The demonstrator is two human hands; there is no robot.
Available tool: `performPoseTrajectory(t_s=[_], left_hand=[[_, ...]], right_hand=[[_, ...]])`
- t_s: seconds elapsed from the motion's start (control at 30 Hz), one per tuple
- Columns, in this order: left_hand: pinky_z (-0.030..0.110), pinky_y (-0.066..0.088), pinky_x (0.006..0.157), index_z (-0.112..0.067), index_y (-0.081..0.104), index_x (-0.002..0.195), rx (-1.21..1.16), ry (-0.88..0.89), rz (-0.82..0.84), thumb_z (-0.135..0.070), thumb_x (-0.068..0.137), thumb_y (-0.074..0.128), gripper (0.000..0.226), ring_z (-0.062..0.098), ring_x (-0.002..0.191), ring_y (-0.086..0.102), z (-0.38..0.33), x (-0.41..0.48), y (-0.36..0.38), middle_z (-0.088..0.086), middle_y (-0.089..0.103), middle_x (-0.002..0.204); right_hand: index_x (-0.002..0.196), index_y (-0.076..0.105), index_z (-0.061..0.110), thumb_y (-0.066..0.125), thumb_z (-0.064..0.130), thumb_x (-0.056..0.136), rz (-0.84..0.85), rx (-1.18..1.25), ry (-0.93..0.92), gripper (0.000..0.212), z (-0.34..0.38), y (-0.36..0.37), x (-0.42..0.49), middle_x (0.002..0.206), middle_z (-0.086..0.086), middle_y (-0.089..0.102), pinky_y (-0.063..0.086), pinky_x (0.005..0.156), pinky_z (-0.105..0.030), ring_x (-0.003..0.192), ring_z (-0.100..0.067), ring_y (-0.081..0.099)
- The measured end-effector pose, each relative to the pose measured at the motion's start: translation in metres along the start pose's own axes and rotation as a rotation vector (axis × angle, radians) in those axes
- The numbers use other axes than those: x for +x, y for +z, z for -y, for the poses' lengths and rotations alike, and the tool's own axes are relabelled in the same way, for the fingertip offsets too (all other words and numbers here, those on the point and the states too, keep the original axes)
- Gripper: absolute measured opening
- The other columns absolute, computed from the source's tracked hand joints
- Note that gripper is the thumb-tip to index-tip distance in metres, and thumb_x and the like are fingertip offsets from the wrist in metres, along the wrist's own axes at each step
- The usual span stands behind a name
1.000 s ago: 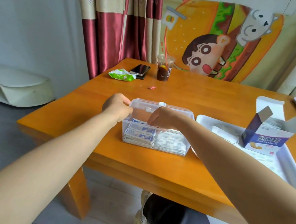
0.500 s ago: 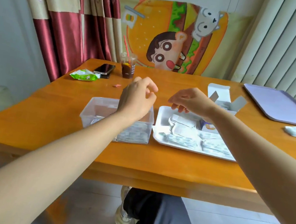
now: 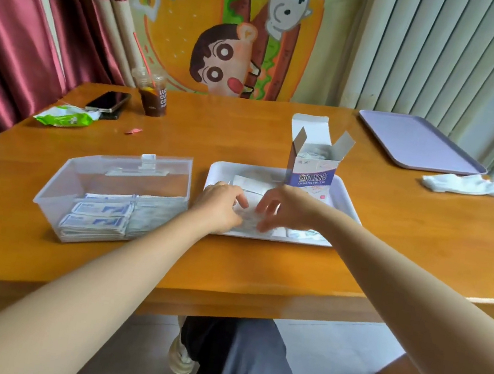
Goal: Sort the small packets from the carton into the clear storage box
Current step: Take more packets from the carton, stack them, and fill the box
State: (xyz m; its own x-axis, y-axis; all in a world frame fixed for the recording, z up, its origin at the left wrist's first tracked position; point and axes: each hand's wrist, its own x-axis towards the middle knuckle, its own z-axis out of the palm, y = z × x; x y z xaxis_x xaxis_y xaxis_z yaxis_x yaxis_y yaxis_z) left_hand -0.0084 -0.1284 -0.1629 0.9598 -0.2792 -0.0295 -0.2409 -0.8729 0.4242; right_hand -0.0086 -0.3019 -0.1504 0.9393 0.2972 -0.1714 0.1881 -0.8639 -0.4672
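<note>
Wooden table [image 3: 258, 269], seen from above and in front.
- Clear storage box [image 3: 54, 188], left of centre, lid [image 3: 151, 171] open at the back; stacked blue-and-white packets [image 3: 99, 215] inside, at the near end.
- White tray [image 3: 295, 241], just right of the box; loose packets [image 3: 252, 184] scattered on it.
- Carton [image 3: 313, 171], upright at the tray's far edge, top flaps open.
- Left hand [image 3: 220, 205] and right hand [image 3: 284, 209], close together over the tray's packets, fingers curled down; grip not discernible.
- Far left: phone [image 3: 109, 100], iced drink cup [image 3: 153, 97], green wrapper [image 3: 64, 117], red scrap [image 3: 133, 131].
- Far right: lilac tray [image 3: 417, 142], white gloves [image 3: 463, 184].
</note>
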Motion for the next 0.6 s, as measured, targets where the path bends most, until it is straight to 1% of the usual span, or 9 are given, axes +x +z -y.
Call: performPoseTrajectory(t_s=[0.07,0.13,0.23,0.3,0.4,0.47,0.53,0.6], left_hand=[[0.030,0.047,0.088,-0.029,0.064,0.106,-0.006,-0.005,0.015,-0.018,0.081,0.064,0.027,0.022,0.110,0.053,0.0025,-0.0002,0.0040,0.004,0.052,0.117],[0.028,0.046,0.086,-0.030,0.064,0.105,-0.020,-0.007,0.018,-0.019,0.081,0.066,0.026,0.021,0.111,0.052,0.0050,0.0011,0.0064,0.004,0.050,0.117],[0.028,0.046,0.086,-0.029,0.064,0.108,-0.013,-0.007,0.034,-0.022,0.080,0.069,0.030,0.021,0.110,0.051,0.0054,0.0020,0.0055,0.003,0.047,0.117],[0.028,0.046,0.085,-0.028,0.064,0.107,-0.002,-0.013,0.044,-0.023,0.079,0.071,0.029,0.021,0.109,0.051,0.0050,0.0032,0.0045,0.004,0.047,0.117],[0.026,0.045,0.079,-0.030,0.064,0.097,-0.005,-0.024,0.041,-0.024,0.078,0.074,0.023,0.021,0.104,0.054,0.0040,0.0039,0.0038,0.004,0.050,0.118],[0.025,0.044,0.079,-0.032,0.061,0.091,-0.016,-0.028,0.041,-0.025,0.077,0.076,0.021,0.020,0.104,0.055,0.0040,0.0038,0.0037,0.003,0.053,0.119],[0.025,0.044,0.079,-0.032,0.060,0.089,-0.030,-0.026,0.047,-0.025,0.077,0.077,0.023,0.019,0.104,0.056,0.0040,0.0034,0.0035,0.002,0.055,0.118],[0.025,0.044,0.078,-0.030,0.061,0.093,-0.046,-0.019,0.040,-0.024,0.077,0.076,0.023,0.019,0.103,0.057,0.0038,0.0027,0.0026,0.002,0.057,0.116]], right_hand=[[0.104,0.067,0.021,0.081,0.030,0.072,-0.003,-0.075,0.005,0.035,-0.0005,0.0041,0.0022,0.093,0.005,0.063,0.038,0.063,-0.020,0.084,-0.014,0.059],[0.104,0.066,0.019,0.080,0.029,0.072,-0.019,-0.115,-0.002,0.037,-0.0022,0.0074,0.0050,0.091,0.006,0.060,0.036,0.067,-0.022,0.085,-0.015,0.057],[0.103,0.066,0.015,0.081,0.026,0.073,-0.009,-0.109,-0.005,0.035,-0.0028,0.0078,0.0065,0.088,0.005,0.059,0.038,0.069,-0.022,0.082,-0.014,0.055],[0.104,0.066,0.014,0.080,0.026,0.074,0.004,-0.105,-0.010,0.035,-0.0013,0.0058,0.0062,0.089,0.003,0.061,0.041,0.069,-0.022,0.081,-0.013,0.055],[0.107,0.065,0.015,0.077,0.030,0.078,0.035,-0.100,-0.004,0.035,0.0012,0.0044,0.0045,0.089,0.005,0.060,0.041,0.063,-0.020,0.082,-0.013,0.054],[0.108,0.065,0.014,0.076,0.030,0.079,0.053,-0.102,0.002,0.035,0.0014,0.0057,0.0048,0.093,0.001,0.062,0.041,0.063,-0.020,0.083,-0.015,0.054],[0.108,0.066,0.012,0.075,0.029,0.080,0.060,-0.108,0.002,0.034,0.0016,0.0072,0.0058,0.097,-0.003,0.065,0.040,0.063,-0.021,0.082,-0.016,0.054],[0.104,0.067,0.013,0.075,0.028,0.080,0.044,-0.112,-0.005,0.029,0.0019,0.0065,0.0053,0.090,0.000,0.062,0.038,0.059,-0.019,0.080,-0.015,0.053]])
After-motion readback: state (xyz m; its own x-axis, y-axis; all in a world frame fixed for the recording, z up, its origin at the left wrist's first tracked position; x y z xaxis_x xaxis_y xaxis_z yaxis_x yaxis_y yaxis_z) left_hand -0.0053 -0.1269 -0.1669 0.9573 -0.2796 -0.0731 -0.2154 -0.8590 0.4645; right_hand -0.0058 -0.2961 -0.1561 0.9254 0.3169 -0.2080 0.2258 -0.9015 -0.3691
